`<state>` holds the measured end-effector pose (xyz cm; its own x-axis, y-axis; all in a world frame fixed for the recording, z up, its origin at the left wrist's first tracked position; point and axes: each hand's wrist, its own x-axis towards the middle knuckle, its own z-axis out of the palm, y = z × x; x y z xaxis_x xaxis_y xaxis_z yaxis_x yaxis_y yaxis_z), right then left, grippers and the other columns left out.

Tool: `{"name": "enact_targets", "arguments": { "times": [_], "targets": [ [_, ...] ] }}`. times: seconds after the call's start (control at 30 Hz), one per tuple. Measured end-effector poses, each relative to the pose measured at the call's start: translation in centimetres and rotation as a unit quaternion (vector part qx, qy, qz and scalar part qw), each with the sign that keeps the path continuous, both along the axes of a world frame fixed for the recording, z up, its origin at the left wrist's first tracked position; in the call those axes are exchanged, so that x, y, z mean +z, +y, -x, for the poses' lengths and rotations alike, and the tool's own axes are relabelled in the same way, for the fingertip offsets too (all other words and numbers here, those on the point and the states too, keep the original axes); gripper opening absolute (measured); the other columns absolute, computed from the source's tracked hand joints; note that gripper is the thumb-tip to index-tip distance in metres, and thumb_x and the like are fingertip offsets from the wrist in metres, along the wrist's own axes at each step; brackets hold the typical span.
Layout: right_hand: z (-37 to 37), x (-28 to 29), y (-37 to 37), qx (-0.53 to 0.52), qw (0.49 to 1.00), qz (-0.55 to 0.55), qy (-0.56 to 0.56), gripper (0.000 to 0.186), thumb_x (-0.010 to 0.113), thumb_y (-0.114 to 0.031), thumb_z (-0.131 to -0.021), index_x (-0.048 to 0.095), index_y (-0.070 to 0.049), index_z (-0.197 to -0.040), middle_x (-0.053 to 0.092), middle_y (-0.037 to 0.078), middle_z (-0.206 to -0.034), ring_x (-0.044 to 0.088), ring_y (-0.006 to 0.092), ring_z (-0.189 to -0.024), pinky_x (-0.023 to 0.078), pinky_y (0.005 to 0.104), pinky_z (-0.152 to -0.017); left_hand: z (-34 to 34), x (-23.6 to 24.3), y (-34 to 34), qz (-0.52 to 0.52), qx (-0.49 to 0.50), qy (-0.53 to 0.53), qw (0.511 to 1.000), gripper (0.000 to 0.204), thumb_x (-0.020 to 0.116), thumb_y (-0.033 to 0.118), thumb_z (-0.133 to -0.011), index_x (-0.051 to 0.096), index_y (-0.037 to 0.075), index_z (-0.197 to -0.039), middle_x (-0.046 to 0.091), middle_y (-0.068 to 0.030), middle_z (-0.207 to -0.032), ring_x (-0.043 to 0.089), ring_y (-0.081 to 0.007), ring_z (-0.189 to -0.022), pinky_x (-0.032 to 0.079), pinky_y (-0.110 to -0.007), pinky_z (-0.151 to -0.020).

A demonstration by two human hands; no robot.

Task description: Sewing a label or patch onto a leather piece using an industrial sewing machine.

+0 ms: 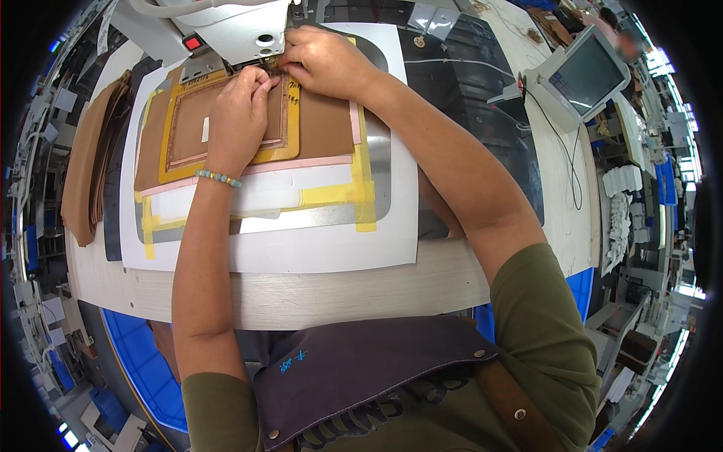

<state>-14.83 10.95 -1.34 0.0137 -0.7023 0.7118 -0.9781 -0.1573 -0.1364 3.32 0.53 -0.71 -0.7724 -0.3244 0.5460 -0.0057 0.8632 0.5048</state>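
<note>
Dark handwritten marks on my yellow frame (294, 135), along the top bar and at its upper right corner, small and partly hidden. Blue handwritten strokes on my dark apron (376, 358). Large dark lettering across my green shirt (459, 422), partly covered. Monitor screen (591, 73): too small to read.

Yellow rectangular frame (293, 124), lying flat over matte brown rectangular sheet (329, 124); sheet shows beyond frame's left and right sides.
</note>
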Motion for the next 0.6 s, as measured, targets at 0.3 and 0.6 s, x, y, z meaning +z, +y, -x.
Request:
{"name": "enact_targets", "arguments": {
  "times": [0.3, 0.6],
  "targets": [
    [-0.02, 0.1, 0.23, 0.008, 0.999, -0.011, -0.041, 0.014, 0.072, -0.01, -0.083, 0.079, -0.004, -0.092, 0.07, 0.012, -0.094, 0.068, 0.0306, -0.092, 0.057, 0.0392, -0.084, 0.0, -0.01, -0.03, -0.005, -0.001, -0.002, 1.0, 0.003, 0.059, 0.004, -0.098, 0.057, 0.001, -0.098, 0.073, -0.0156, -0.094, 0.072, -0.0338, -0.091, 0.054, -0.043, -0.076],
    [0.07, -0.1, 0.13, 0.005, 0.999, -0.013, -0.037, 0.014, 0.072, -0.011, -0.083, 0.079, -0.002, -0.093, 0.071, 0.013, -0.095, 0.069, 0.0314, -0.092, 0.057, 0.0395, -0.084, -0.07, 0.09, 0.02, -0.002, 0.0, -0.006, 1.0, 0.004, 0.059, 0.005, -0.098, 0.057, 0.002, -0.099, 0.074, -0.0154, -0.095, 0.072, -0.034, -0.091, 0.054, -0.043, -0.076]
  ]
}}
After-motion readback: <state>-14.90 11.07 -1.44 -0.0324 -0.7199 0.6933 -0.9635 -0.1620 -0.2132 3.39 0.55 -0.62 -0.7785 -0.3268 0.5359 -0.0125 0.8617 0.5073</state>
